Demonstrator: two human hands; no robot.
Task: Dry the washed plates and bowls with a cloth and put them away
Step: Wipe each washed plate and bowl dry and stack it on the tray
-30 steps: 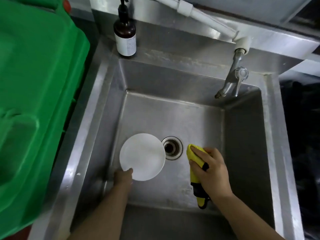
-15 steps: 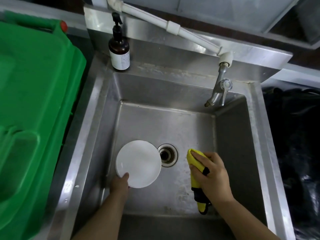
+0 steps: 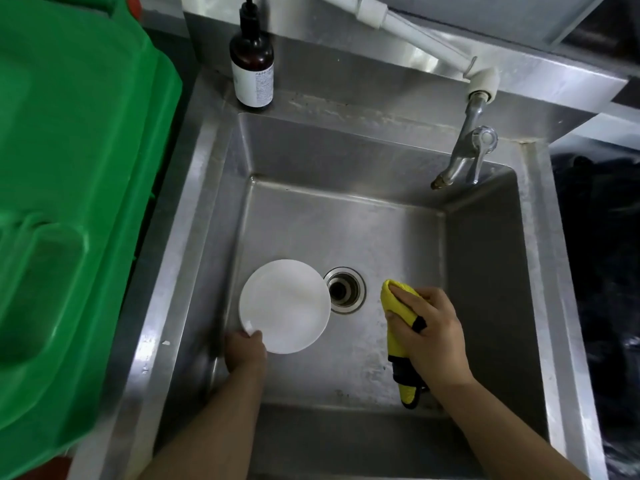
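**Plate in one hand, cloth in the other, drying not yet begun**

Nearest me, my left hand (image 3: 245, 351) is down in the near-left part of the sink (image 3: 485, 271), pinching the near edge of the white plate (image 3: 285, 305) with the thumb on top of its rim. The plate is face up and looks tilted a little; whether its far edge touches the sink floor, I cannot tell. My right hand (image 3: 429, 330) is on the near-right side of the basin, fingers curled round the folded yellow cloth (image 3: 398, 327), whose dark-trimmed tail hangs toward the near wall. Cloth and plate are apart, with the drain (image 3: 344, 289) between them and just beside the plate's far-right edge.

I judge this the opening of the drying step for this plate: both things are in hand, but no wiping contact exists. The next move calls for bringing cloth onto the plate's face while my left hand steadies it; a one-edge pinch on a wet plate may slip, so a firmer hold would help.

Farther off, the tap (image 3: 464, 157) overhangs the far-right corner, and a brown pump bottle (image 3: 252, 69) stands on the far-left ledge. A green bin (image 3: 69, 202) sits left of the sink.
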